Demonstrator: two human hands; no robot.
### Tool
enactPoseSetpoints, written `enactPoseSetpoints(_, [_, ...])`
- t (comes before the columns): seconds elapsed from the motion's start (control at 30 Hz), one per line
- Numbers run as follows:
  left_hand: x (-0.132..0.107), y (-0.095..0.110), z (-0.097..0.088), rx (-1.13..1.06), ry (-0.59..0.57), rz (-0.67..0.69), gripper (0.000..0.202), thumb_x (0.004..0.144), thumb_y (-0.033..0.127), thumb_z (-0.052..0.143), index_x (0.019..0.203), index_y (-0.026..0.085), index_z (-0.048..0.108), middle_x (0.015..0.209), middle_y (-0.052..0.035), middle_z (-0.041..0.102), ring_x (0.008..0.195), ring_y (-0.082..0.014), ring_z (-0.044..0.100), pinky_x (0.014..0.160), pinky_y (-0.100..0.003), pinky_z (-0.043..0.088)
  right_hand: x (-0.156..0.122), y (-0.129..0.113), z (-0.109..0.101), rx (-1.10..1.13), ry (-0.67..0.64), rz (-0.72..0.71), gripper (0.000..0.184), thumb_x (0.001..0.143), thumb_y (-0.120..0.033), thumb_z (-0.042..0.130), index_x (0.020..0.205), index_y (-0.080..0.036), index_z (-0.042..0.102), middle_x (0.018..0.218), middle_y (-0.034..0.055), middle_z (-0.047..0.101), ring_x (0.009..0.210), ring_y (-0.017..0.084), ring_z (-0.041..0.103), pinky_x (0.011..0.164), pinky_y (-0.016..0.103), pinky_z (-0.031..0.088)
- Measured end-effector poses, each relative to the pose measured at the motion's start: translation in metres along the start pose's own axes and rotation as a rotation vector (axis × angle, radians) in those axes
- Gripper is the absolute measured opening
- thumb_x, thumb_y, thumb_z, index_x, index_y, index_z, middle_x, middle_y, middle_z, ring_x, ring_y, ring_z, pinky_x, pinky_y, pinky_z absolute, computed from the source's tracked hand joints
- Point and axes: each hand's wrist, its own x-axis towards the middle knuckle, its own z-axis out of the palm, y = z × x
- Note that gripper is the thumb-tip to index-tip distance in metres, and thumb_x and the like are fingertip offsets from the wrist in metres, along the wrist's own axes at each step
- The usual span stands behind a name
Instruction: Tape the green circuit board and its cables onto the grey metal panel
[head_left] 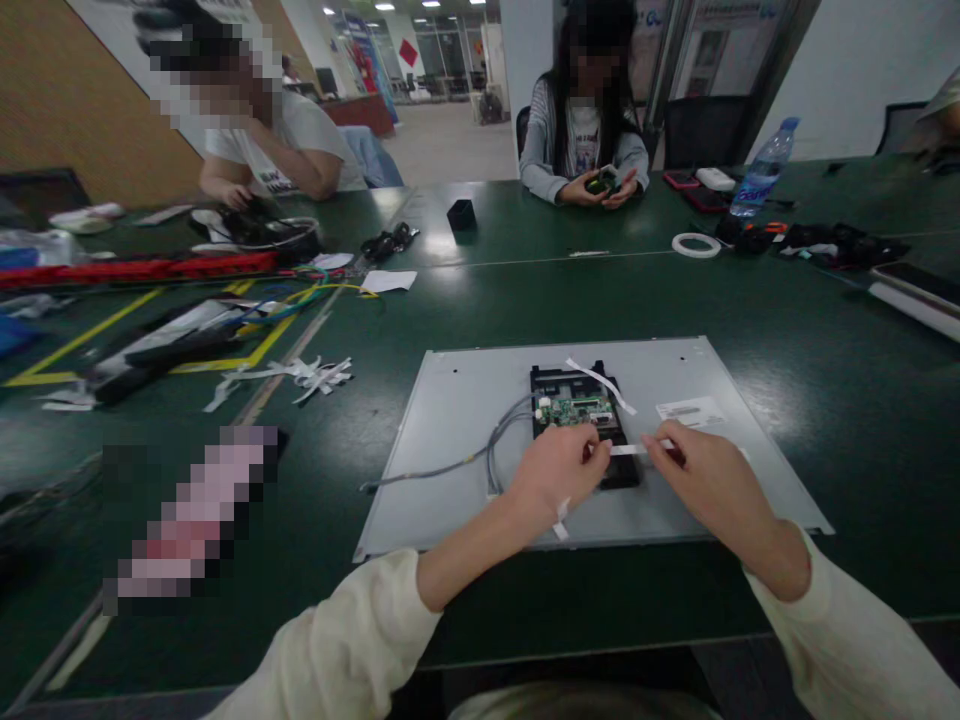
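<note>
A short white strip of tape (628,450) stretches between my two hands over a black plastic frame (626,472) with a green circuit board (577,408). My left hand (555,468) pinches the strip's left end, and my right hand (709,475) pinches the other end. The frame lies on a large grey metal panel (442,420). Another white strip (600,385) lies loosely across the frame's top right. Grey cables (487,445) run from the board to the left over the panel. A small white piece (561,522) hangs by my left wrist.
Left of the panel lie a heap of white strips (319,375) and a blurred-out flat phone-like object (199,515). Beyond are a black box (461,213), a tape roll (696,245) and a water bottle (763,170). Two people sit across the green table (517,290), both handling things.
</note>
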Motion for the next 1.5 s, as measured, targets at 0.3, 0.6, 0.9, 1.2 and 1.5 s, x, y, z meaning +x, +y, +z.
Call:
enactPoseSetpoints(0.3, [-0.003, -0.004, 0.006, 0.164, 0.022, 0.035, 0.027, 0.086, 0.033, 0.043, 0.069, 0.019, 0.059, 0.065, -0.0023, 0.064, 0.06, -0.0175, 0.059, 0.051, -0.026, 0.032, -0.001, -0.01, 0.003, -0.161, 0.014, -0.006, 0.028, 0.09, -0.041, 0.045, 0.071, -0.02, 0.049, 0.061, -0.002, 0.058, 0.054, 0.015, 0.055, 0.05, 0.024, 0.017])
enactPoseSetpoints(0.6, [-0.002, -0.006, 0.012, 0.317, 0.024, 0.051, 0.029, 0.087, 0.034, 0.04, 0.077, 0.019, 0.062, 0.068, -0.0061, 0.065, 0.064, -0.0233, 0.064, 0.055, -0.03, 0.043, -0.001, -0.017, 0.005, -0.293, 0.032, -0.033, 0.028, 0.089, -0.039, 0.048, 0.069, -0.02, 0.048, 0.062, -0.002, 0.059, 0.052, 0.014, 0.055, 0.049, 0.024, 0.013])
enactPoseSetpoints(0.9, [-0.003, -0.007, 0.009, 0.332, 0.028, 0.007, 0.032, 0.086, 0.04, 0.043, 0.078, 0.017, 0.064, 0.066, -0.0072, 0.065, 0.064, -0.0231, 0.064, 0.056, -0.031, 0.044, -0.003, -0.015, 0.003, -0.368, 0.027, 0.084, 0.022, 0.086, -0.043, 0.051, 0.094, -0.022, 0.051, 0.06, -0.0027, 0.061, 0.052, 0.018, 0.06, 0.047, 0.024, 0.016])
enactPoseSetpoints(1.2, [-0.007, -0.019, -0.006, 0.29, 0.011, -0.024, 0.025, 0.081, 0.036, 0.048, 0.066, 0.019, 0.059, 0.057, -0.0032, 0.057, 0.061, -0.0207, 0.059, 0.051, -0.027, 0.033, -0.005, -0.001, 0.002, -0.42, 0.091, 0.118, 0.014, 0.086, -0.031, 0.052, 0.096, -0.022, 0.049, 0.057, -0.0042, 0.058, 0.048, 0.016, 0.056, 0.047, 0.023, 0.015])
enactPoseSetpoints(1.5, [-0.003, -0.035, -0.011, -0.25, 0.045, 0.001, 0.029, 0.08, 0.034, 0.052, 0.056, 0.018, 0.047, 0.047, 0.004, 0.046, 0.046, -0.0099, 0.044, 0.048, -0.023, 0.029, -0.008, -0.006, -0.001, 0.019, 0.333, -0.156, 0.012, 0.088, -0.028, 0.05, 0.094, -0.019, 0.054, 0.062, -0.0048, 0.055, 0.052, 0.009, 0.052, 0.053, 0.022, 0.034])
